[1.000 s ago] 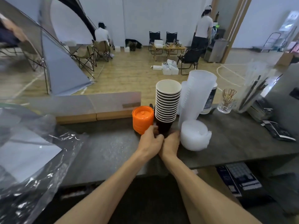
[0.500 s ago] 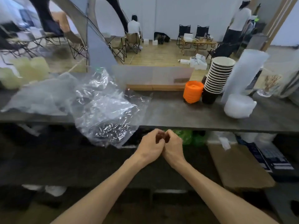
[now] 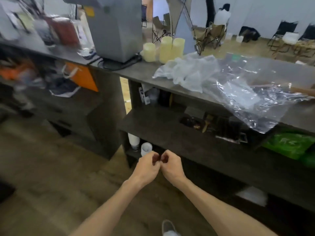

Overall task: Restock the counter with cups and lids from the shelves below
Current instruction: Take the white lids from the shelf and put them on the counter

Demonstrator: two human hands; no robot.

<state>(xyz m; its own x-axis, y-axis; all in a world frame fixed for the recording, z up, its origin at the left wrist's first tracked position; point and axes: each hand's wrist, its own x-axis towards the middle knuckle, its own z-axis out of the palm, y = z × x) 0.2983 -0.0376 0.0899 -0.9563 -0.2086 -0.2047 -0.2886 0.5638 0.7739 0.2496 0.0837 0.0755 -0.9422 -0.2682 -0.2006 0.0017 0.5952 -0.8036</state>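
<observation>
My left hand [image 3: 148,165] and my right hand [image 3: 171,165] hang side by side in front of the lower shelves, both curled into loose fists with nothing in them. Just beyond my left hand, on the bottom shelf [image 3: 133,153], stands a stack of white cups [image 3: 133,140] next to a small clear cup [image 3: 146,148]. The dark counter [image 3: 136,72] runs above, with crumpled clear plastic bags [image 3: 238,89] lying on it. The cup stacks and the orange lids from earlier are out of view.
A grey machine [image 3: 117,29] and cream candles [image 3: 166,48] stand on the counter at the back. The middle shelf [image 3: 162,126] holds a tray of small dark items [image 3: 214,125]. Green packs [image 3: 289,143] sit at the right. An orange bag [image 3: 81,75] hangs at the left.
My hands have left the black cup stack on the counter and dropped below it. My view has swung left and down to the lower shelves.
</observation>
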